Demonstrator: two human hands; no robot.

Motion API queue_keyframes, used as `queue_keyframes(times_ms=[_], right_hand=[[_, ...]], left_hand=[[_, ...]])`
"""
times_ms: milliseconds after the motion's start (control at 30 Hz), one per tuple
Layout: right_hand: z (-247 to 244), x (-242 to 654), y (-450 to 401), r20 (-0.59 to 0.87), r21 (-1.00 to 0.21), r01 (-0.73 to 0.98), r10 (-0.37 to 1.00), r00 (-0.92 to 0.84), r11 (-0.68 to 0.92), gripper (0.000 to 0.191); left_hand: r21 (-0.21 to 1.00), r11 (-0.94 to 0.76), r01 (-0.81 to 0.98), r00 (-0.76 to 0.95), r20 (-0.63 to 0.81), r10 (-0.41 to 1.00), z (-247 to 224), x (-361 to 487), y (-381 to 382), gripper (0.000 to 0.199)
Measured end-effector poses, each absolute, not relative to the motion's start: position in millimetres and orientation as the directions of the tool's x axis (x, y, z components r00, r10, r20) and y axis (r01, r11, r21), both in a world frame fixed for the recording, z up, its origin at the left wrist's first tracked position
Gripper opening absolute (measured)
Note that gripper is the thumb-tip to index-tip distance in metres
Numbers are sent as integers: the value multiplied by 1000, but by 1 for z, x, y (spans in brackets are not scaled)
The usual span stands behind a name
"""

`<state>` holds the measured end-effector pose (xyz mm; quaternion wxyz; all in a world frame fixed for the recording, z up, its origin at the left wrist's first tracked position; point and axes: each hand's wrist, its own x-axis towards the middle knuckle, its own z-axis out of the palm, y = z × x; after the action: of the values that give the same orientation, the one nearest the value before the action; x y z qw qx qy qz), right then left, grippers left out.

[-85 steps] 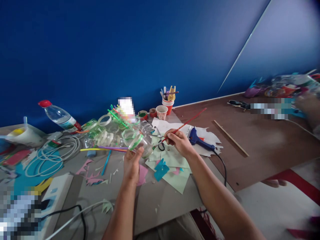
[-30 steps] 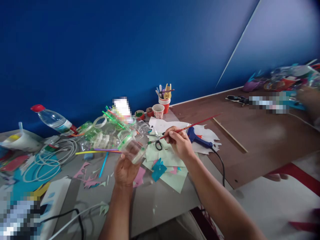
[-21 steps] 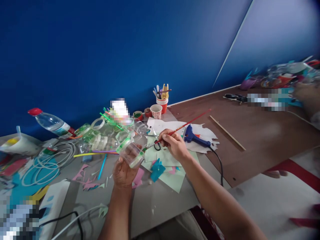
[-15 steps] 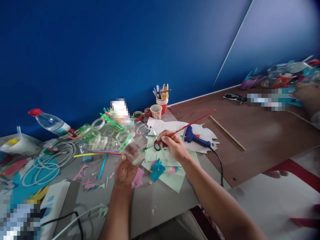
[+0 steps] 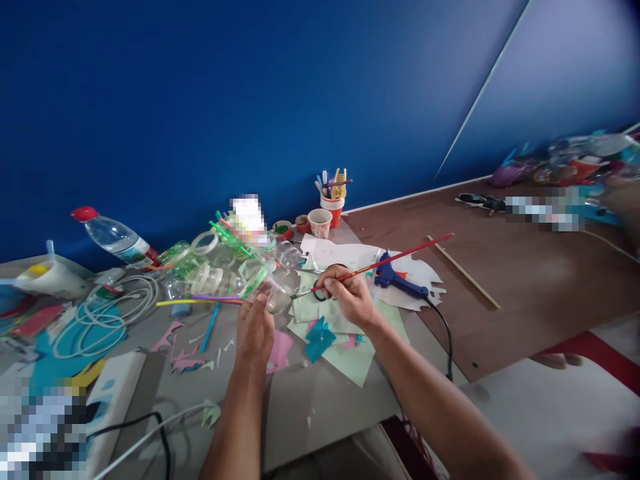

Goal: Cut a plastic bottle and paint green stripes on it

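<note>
My left hand [image 5: 256,328] is closed on a clear plastic bottle piece [image 5: 276,298], thumb on its near side. Between the fingers of my right hand [image 5: 347,293] is a thin red paintbrush [image 5: 400,254]. Its bristle end points left at the piece's right edge; whether it touches I cannot tell. Scissors, partly hidden, lie behind my right hand. Beneath are pale green paper sheets [image 5: 350,360] and a blue paper cutout [image 5: 320,339]. A small pot of green paint [image 5: 283,230] stands by the wall.
A blue glue gun [image 5: 407,285] lies right of my hands, its cord running off the near edge. Cut bottle parts [image 5: 203,277], straws, a capped bottle [image 5: 117,239] and coiled white cable [image 5: 107,320] crowd the left. A wooden stick [image 5: 465,273] lies right. Another person's hand [image 5: 620,200] shows far right.
My left hand has turned the bottle piece, and its fingers now wrap more closely. The brush lies at a slightly flatter slant. The whole view has shifted a little.
</note>
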<state>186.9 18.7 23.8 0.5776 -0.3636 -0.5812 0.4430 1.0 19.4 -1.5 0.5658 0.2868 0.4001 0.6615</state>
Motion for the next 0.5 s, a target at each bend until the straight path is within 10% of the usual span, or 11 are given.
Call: queue_keyframes(times_ms=[500], right_hand=[[28,188,24,286,-948,-178,951,-115,264,26]], left_hand=[[881,10,-473,-150,-91,984,-2,3,18,33]])
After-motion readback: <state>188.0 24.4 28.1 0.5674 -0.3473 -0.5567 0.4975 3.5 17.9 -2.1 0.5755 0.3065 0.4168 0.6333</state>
